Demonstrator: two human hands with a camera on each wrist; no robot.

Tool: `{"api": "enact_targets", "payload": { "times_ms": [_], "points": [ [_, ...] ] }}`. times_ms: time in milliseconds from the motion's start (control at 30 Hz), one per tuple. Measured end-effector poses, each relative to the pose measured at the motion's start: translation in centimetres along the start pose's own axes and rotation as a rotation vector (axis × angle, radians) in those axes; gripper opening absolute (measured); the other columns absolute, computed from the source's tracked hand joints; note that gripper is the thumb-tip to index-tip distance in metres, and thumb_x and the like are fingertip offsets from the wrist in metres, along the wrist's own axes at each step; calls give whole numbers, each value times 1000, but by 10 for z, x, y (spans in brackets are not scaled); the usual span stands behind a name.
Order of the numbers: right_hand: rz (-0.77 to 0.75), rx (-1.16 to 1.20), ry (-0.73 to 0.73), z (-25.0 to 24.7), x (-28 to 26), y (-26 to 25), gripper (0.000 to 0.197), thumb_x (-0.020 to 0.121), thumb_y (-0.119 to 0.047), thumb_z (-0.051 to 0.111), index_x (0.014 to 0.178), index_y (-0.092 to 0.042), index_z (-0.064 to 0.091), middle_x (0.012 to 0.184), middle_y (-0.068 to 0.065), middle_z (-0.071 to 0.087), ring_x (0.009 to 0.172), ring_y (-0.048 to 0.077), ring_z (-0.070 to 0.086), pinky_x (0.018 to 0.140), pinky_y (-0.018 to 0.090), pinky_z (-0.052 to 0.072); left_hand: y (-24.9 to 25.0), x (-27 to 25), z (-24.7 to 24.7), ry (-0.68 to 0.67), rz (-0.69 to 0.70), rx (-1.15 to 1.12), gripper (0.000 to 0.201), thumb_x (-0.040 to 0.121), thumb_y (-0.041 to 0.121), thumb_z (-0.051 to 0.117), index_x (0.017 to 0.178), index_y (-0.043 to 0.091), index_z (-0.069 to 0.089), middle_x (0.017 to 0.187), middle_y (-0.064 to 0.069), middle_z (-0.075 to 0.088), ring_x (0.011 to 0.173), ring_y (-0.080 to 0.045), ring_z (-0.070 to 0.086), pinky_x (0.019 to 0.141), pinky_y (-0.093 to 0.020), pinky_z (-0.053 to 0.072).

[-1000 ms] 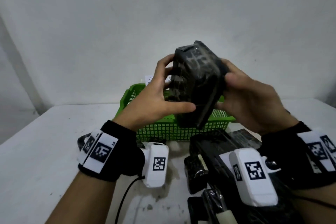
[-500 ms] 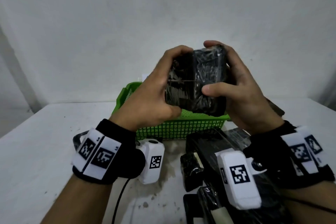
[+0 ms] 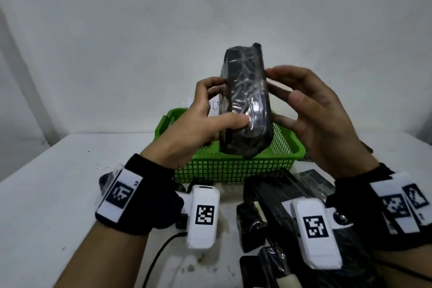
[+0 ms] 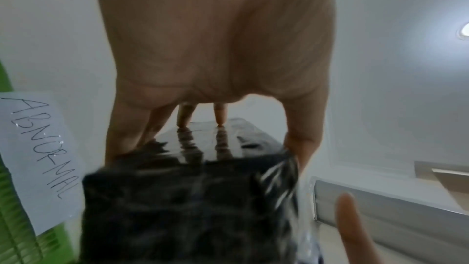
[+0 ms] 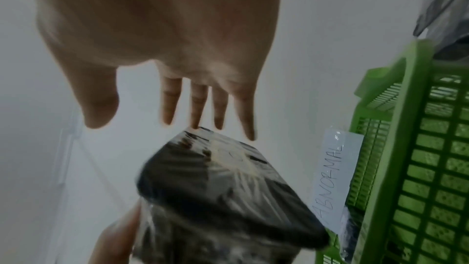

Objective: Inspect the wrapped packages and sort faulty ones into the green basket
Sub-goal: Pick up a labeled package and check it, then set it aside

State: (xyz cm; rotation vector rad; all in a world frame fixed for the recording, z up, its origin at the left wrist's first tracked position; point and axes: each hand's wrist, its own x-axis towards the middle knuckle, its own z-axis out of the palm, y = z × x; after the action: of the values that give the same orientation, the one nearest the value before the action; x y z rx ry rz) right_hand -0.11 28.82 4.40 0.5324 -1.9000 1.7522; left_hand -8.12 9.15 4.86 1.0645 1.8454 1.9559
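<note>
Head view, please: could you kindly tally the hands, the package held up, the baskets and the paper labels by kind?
Hands: 2, the left hand gripping, the right hand with straight fingers
Black film-wrapped package held up: 1
Green plastic mesh basket: 1
White paper label reading ABNORMAL: 1
Total: 5

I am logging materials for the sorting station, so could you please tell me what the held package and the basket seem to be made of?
Held package: a dark block in clear, glossy plastic film, judging by the wrinkles and bright glints; its contents cannot be told. Green basket: apparently moulded rigid plastic with a slight sheen, shown by its uniform grid of openings and smooth rim.
</note>
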Motion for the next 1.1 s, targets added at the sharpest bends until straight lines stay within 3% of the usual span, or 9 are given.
{"api": "enact_targets", "payload": {
  "times_ms": [100, 300, 400, 500, 633, 733, 800, 967, 1100],
  "points": [
    [165, -26, 22, -5, 3, 4, 93, 70, -52, 78, 151, -43, 33, 154, -8, 46, 136, 20, 53, 104, 59, 47, 1, -2, -1, -116, 43, 124, 97, 61, 23, 86, 140, 38, 31, 150, 15, 35, 117, -20, 64, 84, -31, 58],
    [370, 73, 30, 1, 1, 12, 116, 61, -44, 75, 159, -28, 15, 123, 0, 72, 111, 25, 71, 95, 54, 53, -1, -5, 7, -226, 84, 169, 96, 67, 20, 84, 146, 37, 30, 153, 14, 35, 125, -23, 59, 97, -38, 54],
    [327, -17, 128, 8, 2, 19, 116, 60, -41, 73, 158, -26, 13, 98, -15, 77, 99, 13, 73, 90, 47, 53, -4, -3, 10, -210, 64, 178, 92, 68, 30, 79, 145, 39, 30, 154, 12, 35, 128, -24, 56, 100, -45, 52],
    [247, -67, 125, 13, 1, 19, 114, 66, -36, 76, 158, -27, 9, 120, -5, 72, 109, 14, 71, 86, 36, 57, -4, -2, 10, -162, 63, 149, 80, 73, 33, 75, 140, 42, 32, 151, 6, 41, 128, -24, 56, 102, -49, 50],
    [267, 19, 83, 13, 1, 11, 113, 71, -62, 79, 158, -41, 10, 148, -3, 55, 131, 21, 58, 106, 59, 46, 0, -4, -4, -147, 82, 261, 89, 73, 21, 81, 143, 43, 30, 145, 8, 50, 133, -14, 51, 107, -48, 46],
    [236, 151, 73, 13, 0, -3, 89, 79, -79, 51, 153, -30, 38, 149, 0, 54, 137, 25, 53, 105, 65, 43, 3, -5, -5, -186, 127, 409, 102, 71, 12, 85, 145, 46, 22, 153, 15, 37, 141, -8, 39, 110, -44, 43],
    [187, 128, 79, 14, -1, -9, 78, 87, -71, 43, 150, -25, 43, 146, 2, 57, 135, 25, 54, 104, 63, 46, 4, -4, 0, -182, 169, 478, 104, 75, 5, 83, 147, 43, 19, 156, 18, 30, 142, -7, 36, 112, -38, 40],
    [3, -70, 186, 21, -1, -4, 77, 81, -39, 69, 148, -25, 33, 142, -1, 54, 126, 19, 60, 93, 43, 57, 10, -7, 11, -89, 275, 537, 83, 80, 19, 72, 145, 42, 25, 142, 11, 46, 123, -6, 52, 92, -31, 54],
    [-169, -310, 185, 26, -7, -2, 77, 77, -29, 68, 145, -19, 33, 139, -2, 50, 130, 15, 53, 99, 44, 54, 11, -11, 7, -148, 223, 359, 75, 83, -4, 70, 140, 26, 31, 129, 11, 59, 115, -6, 61, 85, -20, 50]
  ]
}}
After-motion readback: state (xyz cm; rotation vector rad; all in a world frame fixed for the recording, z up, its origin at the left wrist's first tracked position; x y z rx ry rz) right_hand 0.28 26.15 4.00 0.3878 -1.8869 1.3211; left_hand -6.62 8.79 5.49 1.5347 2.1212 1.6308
